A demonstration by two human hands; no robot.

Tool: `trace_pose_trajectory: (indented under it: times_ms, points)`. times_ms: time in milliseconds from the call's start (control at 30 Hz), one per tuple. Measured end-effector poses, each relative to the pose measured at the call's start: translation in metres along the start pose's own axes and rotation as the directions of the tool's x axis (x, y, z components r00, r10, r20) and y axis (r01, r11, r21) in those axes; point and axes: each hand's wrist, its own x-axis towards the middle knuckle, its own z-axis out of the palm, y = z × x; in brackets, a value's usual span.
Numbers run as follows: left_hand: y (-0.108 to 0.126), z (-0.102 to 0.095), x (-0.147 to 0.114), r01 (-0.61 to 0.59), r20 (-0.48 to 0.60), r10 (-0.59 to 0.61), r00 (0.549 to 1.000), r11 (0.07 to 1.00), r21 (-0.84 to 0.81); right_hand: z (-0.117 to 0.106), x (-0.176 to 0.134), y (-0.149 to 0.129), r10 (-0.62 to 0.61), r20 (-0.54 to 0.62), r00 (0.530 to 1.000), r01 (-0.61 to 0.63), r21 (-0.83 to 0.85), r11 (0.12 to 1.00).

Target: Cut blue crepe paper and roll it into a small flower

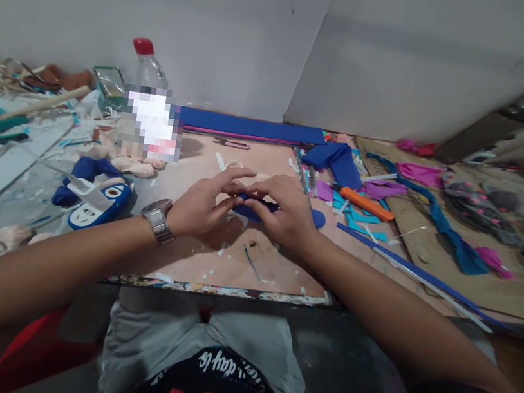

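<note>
A narrow blue fabric strip (318, 219) lies across the pinkish work board, and both hands meet on it. With thumb and fingers, my left hand (207, 205) pinches its left part. My right hand (284, 211) closes on the same strip just beside it, and the strip's rounded end sticks out past that hand. Part of the strip is hidden under my fingers. A metal-banded watch (159, 220) is on my left wrist. Behind the hands lie small thread snips (232, 144) and a long folded blue fabric piece (252, 126).
Left of the hands sit a blue-and-white power strip (99, 205), a red-capped bottle (151, 67) and green-handled pliers (2, 129). On the right are an orange cutter (367, 203), fabric scraps (382, 189) and a long blue strip (408, 264). The wall (245, 38) rises behind.
</note>
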Motion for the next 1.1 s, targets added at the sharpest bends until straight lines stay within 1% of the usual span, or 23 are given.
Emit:
trace_pose_trajectory:
  times_ms: [133, 267, 433, 600, 667, 767, 867, 1000, 1100]
  points:
    - [-0.001, 0.002, 0.000, -0.028, 0.030, 0.029, 0.999, 0.999, -0.031, 0.001, -0.001, 0.004, -0.046, 0.017, 0.999, 0.046, -0.023, 0.999]
    - [-0.001, 0.005, -0.001, -0.041, 0.056, 0.048, 0.997, 0.991, -0.129, 0.002, -0.002, 0.007, -0.069, 0.001, 0.998, 0.069, -0.023, 0.997]
    - [0.002, 0.005, -0.002, 0.007, 0.078, 0.017, 0.997, 0.957, -0.289, 0.001, -0.002, 0.005, -0.050, -0.016, 0.999, 0.050, 0.001, 0.999]
    - [0.003, 0.007, -0.001, 0.083, 0.122, -0.029, 0.992, 0.876, -0.475, 0.001, -0.002, 0.003, -0.105, -0.073, 0.992, 0.106, 0.006, 0.994]
    - [0.003, 0.008, 0.000, 0.115, 0.136, -0.051, 0.989, 0.847, -0.519, 0.001, -0.002, 0.003, -0.112, -0.077, 0.991, 0.113, 0.011, 0.994]
    - [0.005, 0.009, 0.001, 0.149, 0.144, -0.082, 0.986, 0.825, -0.545, 0.002, -0.002, 0.001, -0.071, -0.052, 0.996, 0.073, 0.026, 0.997]
    - [0.005, 0.009, 0.001, 0.154, 0.140, -0.091, 0.986, 0.815, -0.558, 0.003, -0.003, 0.001, -0.044, -0.037, 0.998, 0.045, 0.042, 0.998]
    - [0.004, 0.010, 0.001, 0.160, 0.127, -0.108, 0.986, 0.829, -0.536, 0.003, -0.002, 0.002, -0.044, -0.019, 0.999, 0.045, 0.044, 0.998]
    - [0.003, 0.010, 0.001, 0.176, 0.142, -0.118, 0.983, 0.822, -0.542, 0.003, -0.002, 0.004, -0.072, 0.005, 0.997, 0.072, 0.040, 0.997]
